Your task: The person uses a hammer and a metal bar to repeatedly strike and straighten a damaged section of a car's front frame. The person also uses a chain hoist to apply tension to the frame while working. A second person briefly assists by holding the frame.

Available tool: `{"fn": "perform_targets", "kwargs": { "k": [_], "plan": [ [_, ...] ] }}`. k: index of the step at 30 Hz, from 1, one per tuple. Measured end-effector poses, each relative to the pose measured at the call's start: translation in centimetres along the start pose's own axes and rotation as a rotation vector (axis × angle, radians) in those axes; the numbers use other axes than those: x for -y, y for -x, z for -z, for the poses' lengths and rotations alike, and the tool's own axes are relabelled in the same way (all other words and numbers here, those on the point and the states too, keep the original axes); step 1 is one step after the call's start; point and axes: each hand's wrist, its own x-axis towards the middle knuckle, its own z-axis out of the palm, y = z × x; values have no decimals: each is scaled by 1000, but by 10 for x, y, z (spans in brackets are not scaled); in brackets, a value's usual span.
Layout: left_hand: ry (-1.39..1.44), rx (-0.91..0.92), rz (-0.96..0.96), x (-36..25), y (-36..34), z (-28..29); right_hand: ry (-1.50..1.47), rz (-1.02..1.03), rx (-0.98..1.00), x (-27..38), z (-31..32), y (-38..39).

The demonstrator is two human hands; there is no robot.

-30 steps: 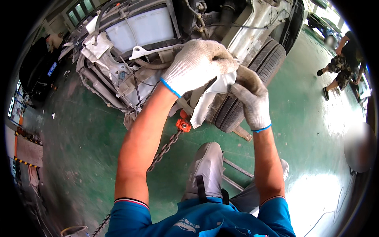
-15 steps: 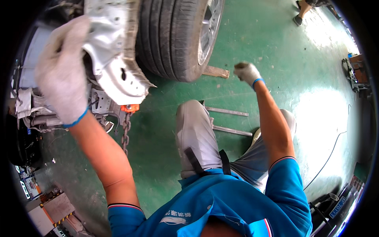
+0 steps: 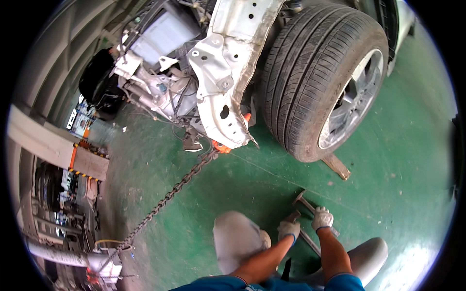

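Down near the green floor (image 3: 252, 184), my gloved left hand (image 3: 288, 229) is closed on a metal hammer (image 3: 293, 216) close to its head, with the handle extending toward the lower right. Just right of it, my gloved right hand (image 3: 322, 218) grips the handle of a second hammer (image 3: 301, 198), whose head points up and left. Both hammers are low between my grey-trousered knees. Above them are a wooden block (image 3: 335, 165) beside a car tyre (image 3: 301, 82) and the bent white body rail (image 3: 218, 116), where an orange clamp (image 3: 221, 147) joins a heavy chain (image 3: 179, 186).
The stripped car front with a radiator (image 3: 165, 34) and loose wires fills the top. A pulling post (image 3: 63, 254) stands at lower left with the chain running to it. A dark car (image 3: 99, 82) and a striped-edge platform (image 3: 87, 162) are farther left.
Both hands have left the white metal at the car and come down to the two hammers on the floor, now gripping them. The view has swung, showing more chain and wheel.
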Motion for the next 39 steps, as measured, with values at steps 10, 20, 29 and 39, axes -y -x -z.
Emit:
{"fn": "perform_targets", "kwargs": {
  "k": [10, 20, 29, 39],
  "plan": [
    [-20, -146, 83, 45, 27, -94, -244, -37, 138, -10, 4, -26],
    [824, 16, 349, 19, -10, -106, -979, 8, 619, -33, -8, -31],
    [892, 106, 104, -44, 24, -25, -825, -69, 461, -42, 41, -24],
    [904, 435, -135, -128, 255, 303, -1303, -428, 363, 41, 260, 171]
  ]
}}
